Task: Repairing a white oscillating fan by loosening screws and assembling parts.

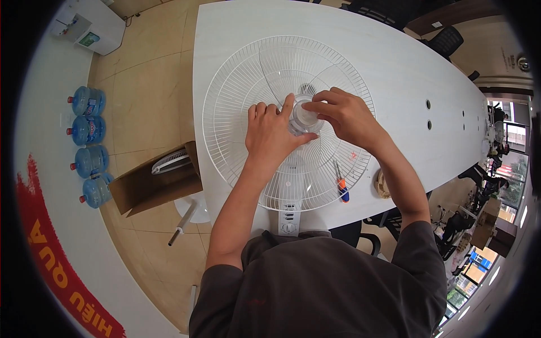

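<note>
A white fan's round wire grille (225, 147) lies on the table, with clear see-through blades (275, 59) over it and a round clear hub (307, 117) in the middle. My left hand (270, 132) rests over the blades, fingers apart, its thumb and forefinger spread around the hub's left and near sides. From the right, my right hand (345, 115) bends over the hub with thumb and fingers closed at its rim; a small part under the fingertips cannot be made out. Toward my body runs the fan's white control box (289, 219) with a knob.
A screwdriver (342, 188) with an orange and blue handle lies by the grille's right edge, near a tan roll (382, 185). Left of the white table (406, 84) stand an open cardboard box (152, 188), a fan stand (189, 217) and several water bottles (90, 130).
</note>
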`<state>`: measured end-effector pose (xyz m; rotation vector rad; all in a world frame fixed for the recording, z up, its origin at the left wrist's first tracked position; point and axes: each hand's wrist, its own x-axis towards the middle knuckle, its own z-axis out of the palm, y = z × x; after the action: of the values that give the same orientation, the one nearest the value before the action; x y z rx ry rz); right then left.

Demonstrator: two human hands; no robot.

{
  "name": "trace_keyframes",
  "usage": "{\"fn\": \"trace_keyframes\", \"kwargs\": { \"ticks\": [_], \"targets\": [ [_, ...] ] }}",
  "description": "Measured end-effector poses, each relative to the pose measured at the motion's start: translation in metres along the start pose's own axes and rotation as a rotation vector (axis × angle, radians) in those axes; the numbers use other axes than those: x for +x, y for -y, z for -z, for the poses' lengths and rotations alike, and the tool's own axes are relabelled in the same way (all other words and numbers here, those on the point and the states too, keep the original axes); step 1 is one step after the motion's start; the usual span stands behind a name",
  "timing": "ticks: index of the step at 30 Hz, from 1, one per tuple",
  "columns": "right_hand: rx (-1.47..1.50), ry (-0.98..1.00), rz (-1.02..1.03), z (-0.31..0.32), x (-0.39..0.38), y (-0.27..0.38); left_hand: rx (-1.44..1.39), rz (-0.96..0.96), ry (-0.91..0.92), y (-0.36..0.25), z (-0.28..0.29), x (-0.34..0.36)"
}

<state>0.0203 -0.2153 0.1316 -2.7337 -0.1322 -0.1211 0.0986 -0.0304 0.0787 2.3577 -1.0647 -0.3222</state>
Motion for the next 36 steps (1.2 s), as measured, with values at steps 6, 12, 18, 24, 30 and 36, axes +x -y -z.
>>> {"fn": "trace_keyframes", "kwargs": {
  "ticks": [6,12,18,24,30,36],
  "targets": [
    [-0.132,0.061,0.021,0.005,0.006,-0.003,-0.005,0.010,0.015,0.000,0.001,0.001],
    [-0.225,0.126,-0.077,0.002,0.006,0.000,-0.014,-0.001,0.003,0.000,0.000,0.000],
    [-0.064,0.034,-0.048,0.008,0.007,0.013,-0.018,0.005,0.006,0.000,0.001,0.000],
    [-0.060,0.056,0.015,-0.003,0.009,0.005,0.016,-0.006,0.003,0.000,-0.001,0.000],
    [-0.162,0.085,-0.104,-0.008,0.012,0.004,0.015,-0.016,-0.001,-0.001,-0.001,0.000],
    [-0.279,0.171,-0.179,-0.001,0.015,0.008,-0.006,-0.014,-0.013,0.000,-0.002,-0.001]
  ]
}}
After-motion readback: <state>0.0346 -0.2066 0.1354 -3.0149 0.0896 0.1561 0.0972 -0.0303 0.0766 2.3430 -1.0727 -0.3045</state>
